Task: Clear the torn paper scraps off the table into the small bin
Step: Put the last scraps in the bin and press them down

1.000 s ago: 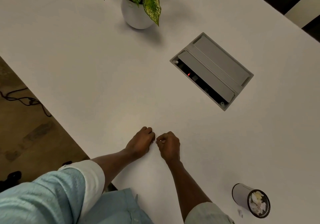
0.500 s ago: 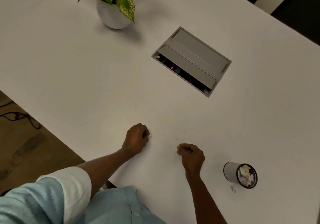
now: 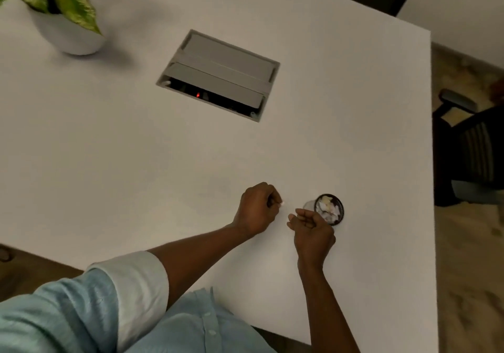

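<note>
At lower centre, the left hand (image 3: 257, 208) pinched a tiny paper scrap (image 3: 282, 203); the right hand (image 3: 312, 230), grip loosely curled, contents hidden, hovered beside the scrap-filled small bin (image 3: 329, 209) on the counter (image 3: 136, 161).

The table (image 3: 109, 161) is showing plain white. Toward its far left corner, a white pot (image 3: 68, 37) is carrying green leaves (image 3: 72, 6) mottled with cream. The cable hatch (image 3: 218, 74) is showing grey, a red light (image 3: 198, 95) glowing inside. Near the right edge, the small bin (image 3: 331, 209) is showing a black rim around white paper scraps (image 3: 328, 208). The sleeve (image 3: 68, 311) is showing pale blue with a white cuff.
</note>
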Demonstrator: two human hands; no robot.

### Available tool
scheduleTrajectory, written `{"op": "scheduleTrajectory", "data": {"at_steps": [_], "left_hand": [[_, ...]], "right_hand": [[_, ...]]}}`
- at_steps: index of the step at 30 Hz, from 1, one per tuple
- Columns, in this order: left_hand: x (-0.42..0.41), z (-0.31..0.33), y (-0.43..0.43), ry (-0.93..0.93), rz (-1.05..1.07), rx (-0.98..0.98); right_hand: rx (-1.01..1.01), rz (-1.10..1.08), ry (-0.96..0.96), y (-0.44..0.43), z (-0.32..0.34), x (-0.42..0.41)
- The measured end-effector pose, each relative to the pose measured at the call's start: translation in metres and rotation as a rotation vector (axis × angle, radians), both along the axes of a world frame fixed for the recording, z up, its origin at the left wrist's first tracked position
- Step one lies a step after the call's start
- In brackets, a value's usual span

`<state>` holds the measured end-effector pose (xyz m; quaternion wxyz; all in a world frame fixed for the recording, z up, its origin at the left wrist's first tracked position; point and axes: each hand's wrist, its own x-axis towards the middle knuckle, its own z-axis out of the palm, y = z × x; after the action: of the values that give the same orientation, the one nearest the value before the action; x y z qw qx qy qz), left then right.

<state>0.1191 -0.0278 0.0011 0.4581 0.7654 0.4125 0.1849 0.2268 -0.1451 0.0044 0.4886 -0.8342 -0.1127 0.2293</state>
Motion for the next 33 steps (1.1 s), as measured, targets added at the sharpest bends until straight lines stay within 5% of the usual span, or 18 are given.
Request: {"op": "scheduleTrajectory", "data": {"at_steps": [9, 18, 27, 33], "left_hand": [[0.098, 0.020, -0.039, 0.051, -0.192, 0.045], [0.131, 0.020, -0.041, 0.204, -0.212, 0.025], [0.076, -0.017, -0.050, 0.323, -0.224, 0.239], [-0.005, -0.065, -0.073, 0.691, -0.588, 0.325]], "right_hand": [[-0.177, -0.061, -0.259, -0.023, 0.019, 0.082], [-0.262, 0.200, -0.393, -0.024, 0.011, 0.115], [-0.330, 0.456, -0.546, -0.049, -0.001, 0.098], [-0.465, 0.670, -0.779, -0.056, -0.019, 0.086]]}}
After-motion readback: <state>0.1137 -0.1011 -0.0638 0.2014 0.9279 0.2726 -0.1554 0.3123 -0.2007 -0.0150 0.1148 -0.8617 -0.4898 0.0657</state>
